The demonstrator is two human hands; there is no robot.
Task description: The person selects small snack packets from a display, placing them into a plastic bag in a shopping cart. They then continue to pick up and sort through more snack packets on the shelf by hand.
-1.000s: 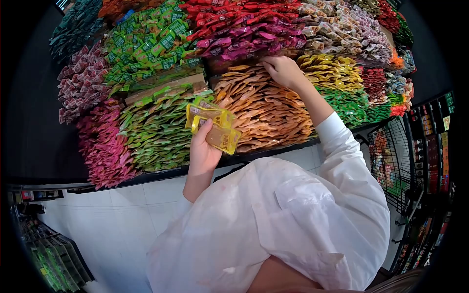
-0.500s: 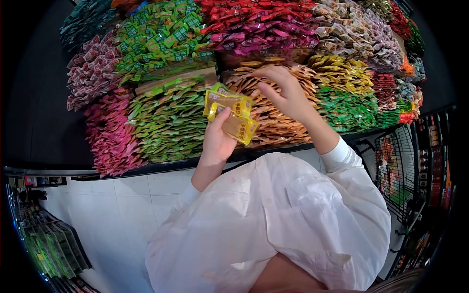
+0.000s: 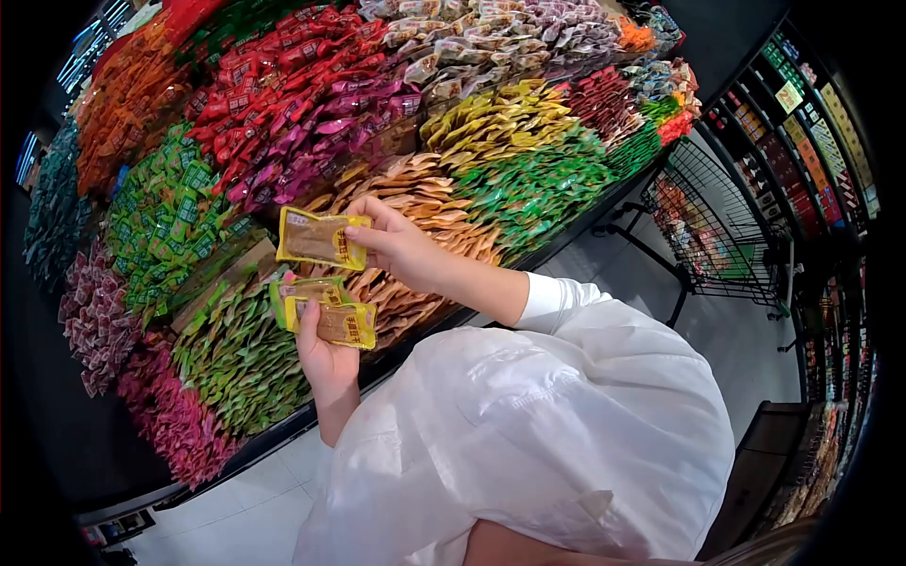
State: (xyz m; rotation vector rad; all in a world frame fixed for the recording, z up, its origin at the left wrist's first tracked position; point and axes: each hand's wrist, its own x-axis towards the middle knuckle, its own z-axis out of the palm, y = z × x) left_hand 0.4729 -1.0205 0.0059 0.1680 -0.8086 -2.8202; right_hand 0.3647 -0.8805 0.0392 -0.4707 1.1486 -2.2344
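Observation:
My left hand [image 3: 327, 366] is closed on a yellow-edged snack packet [image 3: 345, 324], its thumb on the front. Behind that packet, another one with a green edge [image 3: 293, 286] is fanned out in the same hand. Just above, my right hand [image 3: 394, 243] pinches the right end of a separate yellow-edged packet [image 3: 316, 238] with a brown middle. Both hands are over the display, near rows of orange-brown packets [image 3: 415, 189] and light green packets [image 3: 247, 349].
Red packets [image 3: 269, 80], green packets [image 3: 533, 184] and yellow packets [image 3: 500, 123] fill the sloping display. A wire shopping cart [image 3: 722, 226] holding goods stands at the right, before stocked shelves [image 3: 802, 141]. The display's dark front edge [image 3: 274, 436] runs diagonally below my hands.
The view has turned toward the right, showing more of the cart and shelves. My right hand, empty before, has come beside my left and now holds a yellow-edged packet.

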